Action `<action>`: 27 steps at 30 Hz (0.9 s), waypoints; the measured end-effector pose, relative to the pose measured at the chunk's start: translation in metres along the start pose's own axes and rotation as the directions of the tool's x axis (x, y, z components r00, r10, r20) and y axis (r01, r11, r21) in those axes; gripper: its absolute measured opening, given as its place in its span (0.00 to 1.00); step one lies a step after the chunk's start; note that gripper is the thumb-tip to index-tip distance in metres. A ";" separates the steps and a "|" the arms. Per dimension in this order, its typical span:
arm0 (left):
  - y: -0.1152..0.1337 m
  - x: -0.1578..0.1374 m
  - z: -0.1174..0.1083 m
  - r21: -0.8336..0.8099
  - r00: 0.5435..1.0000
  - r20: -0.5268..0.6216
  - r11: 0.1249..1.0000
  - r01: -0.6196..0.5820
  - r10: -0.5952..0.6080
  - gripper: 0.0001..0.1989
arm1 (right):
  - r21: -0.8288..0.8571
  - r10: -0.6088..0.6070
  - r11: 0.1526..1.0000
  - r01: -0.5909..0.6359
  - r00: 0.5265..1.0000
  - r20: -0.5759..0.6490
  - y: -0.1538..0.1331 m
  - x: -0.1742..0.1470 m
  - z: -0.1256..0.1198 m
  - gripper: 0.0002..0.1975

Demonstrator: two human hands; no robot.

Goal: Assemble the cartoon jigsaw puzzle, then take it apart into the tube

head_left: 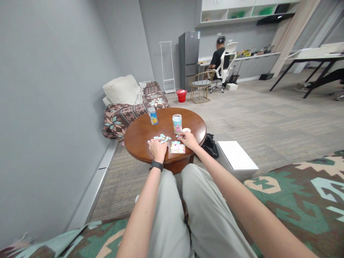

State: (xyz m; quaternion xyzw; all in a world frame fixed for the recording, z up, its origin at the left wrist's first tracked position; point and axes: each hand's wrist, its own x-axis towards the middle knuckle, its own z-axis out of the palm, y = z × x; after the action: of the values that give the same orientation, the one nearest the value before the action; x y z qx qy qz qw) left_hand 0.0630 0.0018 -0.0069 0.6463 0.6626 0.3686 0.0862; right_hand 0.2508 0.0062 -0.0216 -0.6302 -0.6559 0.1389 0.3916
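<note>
On the round wooden table (139, 148), a partly assembled jigsaw puzzle (177, 147) with a pink figure lies between my hands. My left hand (158, 148), wearing a dark wristband, rests with its fingers spread at the near edge of a pile of loose puzzle pieces (162, 137). Just above the puzzle's right corner, my right hand (189, 139) has thumb and fingertips together on a small puzzle piece (177, 136). Behind it stand a clear jar (177, 123) with a pink and blue picture and a white lid (186, 130).
A second blue jar (152, 116) stands at the table's back left. Right of the table are a black bag (211, 146) and a white box (236, 156). Farther back are a red bucket (181, 96), a gold-framed chair (200, 84) and a seated person (217, 57).
</note>
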 end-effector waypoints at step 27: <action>-0.017 0.009 0.014 -0.162 0.999 -0.043 0.986 -0.025 0.018 0.06 | 0.158 0.029 0.987 -0.027 1.000 -0.012 0.009 0.003 0.005 0.14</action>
State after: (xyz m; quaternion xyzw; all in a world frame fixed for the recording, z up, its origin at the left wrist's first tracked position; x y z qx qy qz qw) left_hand 0.0565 0.0171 -0.0244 0.6365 0.6250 0.4354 0.1210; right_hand 0.2546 0.0120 -0.0301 -0.6074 -0.6312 0.1911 0.4429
